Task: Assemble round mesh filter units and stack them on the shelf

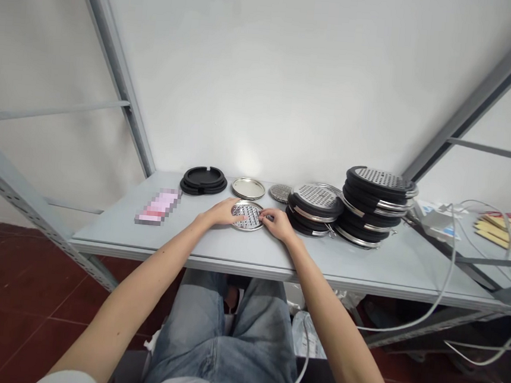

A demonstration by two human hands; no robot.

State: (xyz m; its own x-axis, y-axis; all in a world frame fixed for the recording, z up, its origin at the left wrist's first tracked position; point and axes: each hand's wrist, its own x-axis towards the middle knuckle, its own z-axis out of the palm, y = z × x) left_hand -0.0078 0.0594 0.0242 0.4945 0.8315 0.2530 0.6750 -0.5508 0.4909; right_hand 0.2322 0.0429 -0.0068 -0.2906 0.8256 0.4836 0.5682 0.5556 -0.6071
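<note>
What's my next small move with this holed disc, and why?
Perhaps press down the right edge of the holed disc with your right hand: it's at that edge, your left hand is opposite, and a shiny rim surrounds the disc.

White cable (441, 292) looping at right, yellow strips (506, 238) beyond metal post (479, 99), blurred pink item (159, 206) on surface (397, 260), left side.
</note>
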